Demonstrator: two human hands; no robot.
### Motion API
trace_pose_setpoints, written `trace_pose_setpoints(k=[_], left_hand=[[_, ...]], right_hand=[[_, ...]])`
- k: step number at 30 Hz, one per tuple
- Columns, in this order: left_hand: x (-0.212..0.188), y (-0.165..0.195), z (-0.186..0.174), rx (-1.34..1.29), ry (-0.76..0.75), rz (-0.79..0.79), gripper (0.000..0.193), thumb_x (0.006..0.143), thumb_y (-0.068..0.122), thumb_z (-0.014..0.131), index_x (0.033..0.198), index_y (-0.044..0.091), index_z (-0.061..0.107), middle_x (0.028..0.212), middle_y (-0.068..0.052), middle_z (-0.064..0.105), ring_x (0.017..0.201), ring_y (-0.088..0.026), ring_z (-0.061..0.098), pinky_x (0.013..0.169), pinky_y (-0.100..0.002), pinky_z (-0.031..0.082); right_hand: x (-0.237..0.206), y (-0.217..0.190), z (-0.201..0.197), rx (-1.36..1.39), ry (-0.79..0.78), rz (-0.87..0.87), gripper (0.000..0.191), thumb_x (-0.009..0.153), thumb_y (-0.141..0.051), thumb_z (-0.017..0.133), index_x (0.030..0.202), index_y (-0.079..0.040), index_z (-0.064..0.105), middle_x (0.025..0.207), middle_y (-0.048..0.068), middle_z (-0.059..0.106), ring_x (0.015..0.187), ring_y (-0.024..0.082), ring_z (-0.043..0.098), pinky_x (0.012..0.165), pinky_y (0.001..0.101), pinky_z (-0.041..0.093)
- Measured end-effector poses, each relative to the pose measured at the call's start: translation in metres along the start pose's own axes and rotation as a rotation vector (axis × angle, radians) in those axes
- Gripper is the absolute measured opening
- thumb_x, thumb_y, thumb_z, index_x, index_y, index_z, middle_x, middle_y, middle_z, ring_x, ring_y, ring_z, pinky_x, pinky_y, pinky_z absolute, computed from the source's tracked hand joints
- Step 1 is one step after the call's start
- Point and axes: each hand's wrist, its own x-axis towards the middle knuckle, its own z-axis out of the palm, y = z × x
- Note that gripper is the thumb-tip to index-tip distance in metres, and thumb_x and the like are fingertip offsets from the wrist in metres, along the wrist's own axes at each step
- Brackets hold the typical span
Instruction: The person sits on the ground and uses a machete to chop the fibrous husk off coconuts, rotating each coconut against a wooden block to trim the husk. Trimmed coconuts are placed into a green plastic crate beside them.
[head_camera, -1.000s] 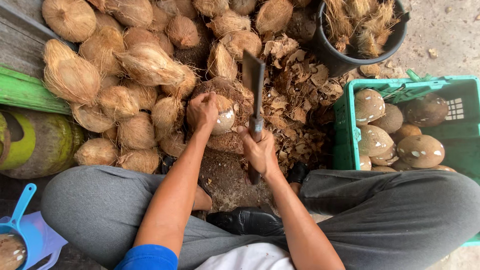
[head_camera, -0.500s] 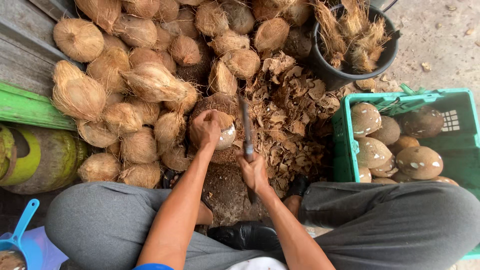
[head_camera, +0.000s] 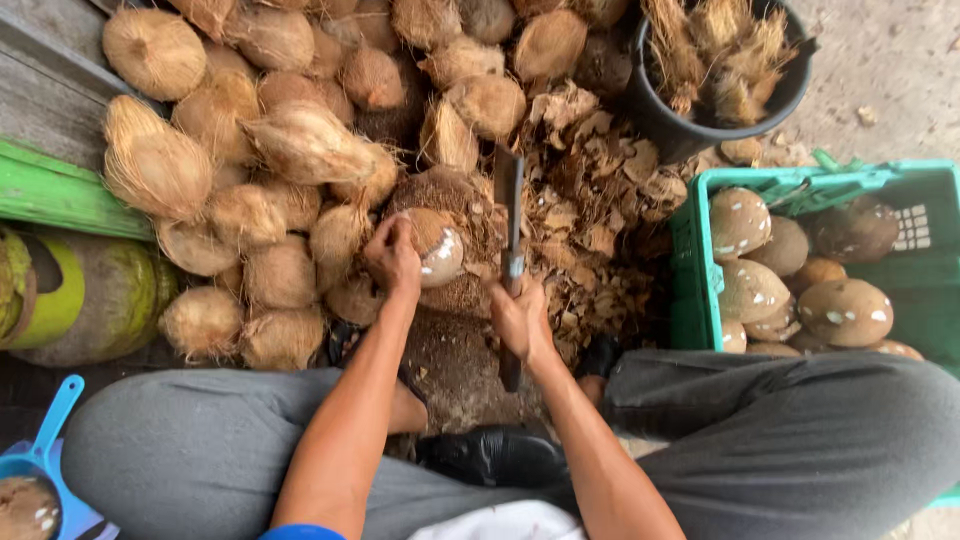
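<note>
Dark long-bladed steel cleaver at picture centre, long axis near vertical, tip toward twelve o'clock, right hand fingers wrapped tight around its handle, left hand at nine o'clock, fingers curled over round, partly husked brown coconut, green plastic crate at three o'clock.

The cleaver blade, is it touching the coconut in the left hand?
Apart. The head view shows the cleaver blade standing right of the coconut held by the left hand, with husk debris visible between them.
</note>
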Motion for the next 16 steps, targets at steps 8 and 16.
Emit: trace_pose_setpoints(k=[8,16], left_hand=[[-0.012,0.03,0.011,0.176,-0.059,0.047,0.043,0.093,0.052,0.063,0.114,0.017,0.077,0.092,-0.002,0.078,0.078,-0.017,0.072,0.067,-0.036,0.058],[-0.007,0.0,0.011,0.135,-0.057,0.091,0.046,0.093,0.056,0.062,0.112,0.017,0.077,0.098,-0.004,0.079,0.085,-0.019,0.075,0.071,-0.04,0.061]], right_hand=[[0.011,0.017,0.004,-0.09,-0.082,0.042,0.032,0.097,-0.026,0.063,0.07,-0.013,0.051,0.057,0.003,0.055,0.04,0.012,0.044,0.036,0.0322,0.041],[0.021,0.094,0.008,-0.073,-0.143,0.272,0.024,0.092,-0.032,0.066,0.105,-0.012,0.064,0.068,0.006,0.064,0.04,0.013,0.046,0.036,0.0324,0.042]])
